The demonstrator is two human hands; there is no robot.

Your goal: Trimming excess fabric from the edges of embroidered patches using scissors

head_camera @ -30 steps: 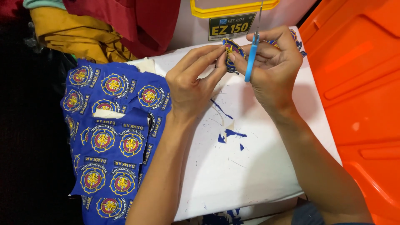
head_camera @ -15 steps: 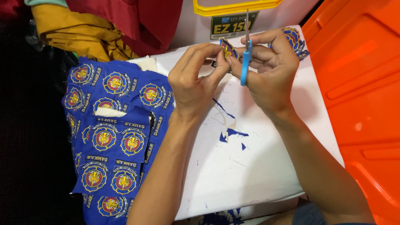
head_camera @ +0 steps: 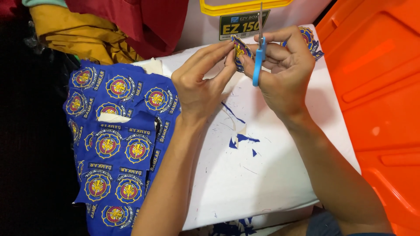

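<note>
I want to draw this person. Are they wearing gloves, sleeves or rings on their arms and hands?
No gloves or rings show. The left hand and right hand are bare, and both forearms are bare too, with no sleeves, watch or bracelets in view.

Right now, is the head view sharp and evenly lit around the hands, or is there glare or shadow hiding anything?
Head view: sharp on the left hand, right hand and blue-handled scissors; white surface evenly lit, soft shadows by the forearms; mild sheen on the orange plastic lid; far left edge falls into darkness.
</note>
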